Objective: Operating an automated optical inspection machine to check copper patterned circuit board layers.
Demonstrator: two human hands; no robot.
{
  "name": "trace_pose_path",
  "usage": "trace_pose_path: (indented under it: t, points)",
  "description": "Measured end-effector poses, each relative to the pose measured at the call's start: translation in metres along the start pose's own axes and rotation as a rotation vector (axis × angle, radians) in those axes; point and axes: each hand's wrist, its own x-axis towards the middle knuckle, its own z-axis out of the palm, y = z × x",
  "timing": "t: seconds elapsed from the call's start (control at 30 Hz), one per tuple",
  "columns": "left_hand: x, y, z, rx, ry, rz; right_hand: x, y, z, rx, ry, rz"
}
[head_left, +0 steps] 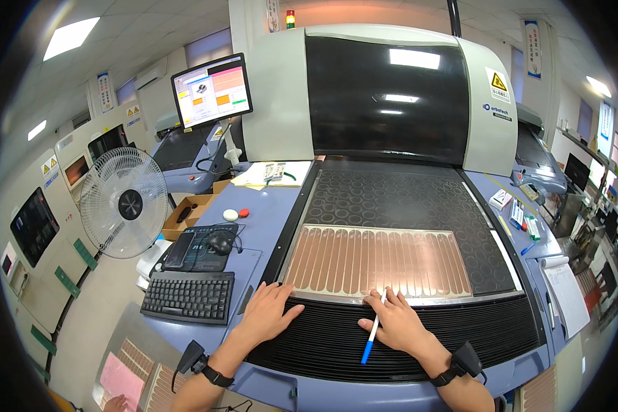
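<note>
A copper-coloured panel (pixel 378 264) patterned with long rounded strips lies flat on the machine's black dimpled bed (pixel 371 196). My left hand (pixel 266 310) rests at the panel's near left corner, its fingers spread and holding nothing. At the middle of the near edge is my right hand (pixel 399 323), fingertips at the rim. Between its fingers it holds a white pen (pixel 373 332) with a blue end pointing toward me. Under both hands runs a black ribbed bellows cover (pixel 323 340).
A large machine hood (pixel 384 103) with a dark window stands behind the bed. Left are a keyboard (pixel 188 296), a mouse (pixel 220 242), a monitor (pixel 213 90) and a fan (pixel 124 203). A notepad (pixel 565 295) lies right. At lower left, another person's hand (pixel 115 404) is by a pink sheet (pixel 122 380).
</note>
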Motion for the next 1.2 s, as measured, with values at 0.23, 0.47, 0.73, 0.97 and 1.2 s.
trace_pose_path:
  t: [0.23, 0.47, 0.73, 0.97, 1.2]
  points:
    - [0.004, -0.009, -0.005, -0.016, -0.038, -0.065, 0.005, -0.008, -0.005, -0.043, -0.030, -0.017]
    - [-0.058, -0.019, -0.058, 0.052, 0.198, -0.268, 0.001, 0.001, 0.002, 0.000, 0.025, -0.047]
    - [-0.134, -0.086, -0.076, 0.250, 0.195, -0.695, -0.007, 0.004, -0.003, -0.012, 0.029, -0.070]
    - [-0.046, 0.046, -0.051, -0.489, 0.007, -0.020, -0.004, -0.033, -0.036, 0.387, 0.157, 0.013]
    - [0.024, 0.100, 0.004, -0.708, -0.086, 0.366, -0.018, -0.025, -0.018, 0.387, 0.496, 0.082]
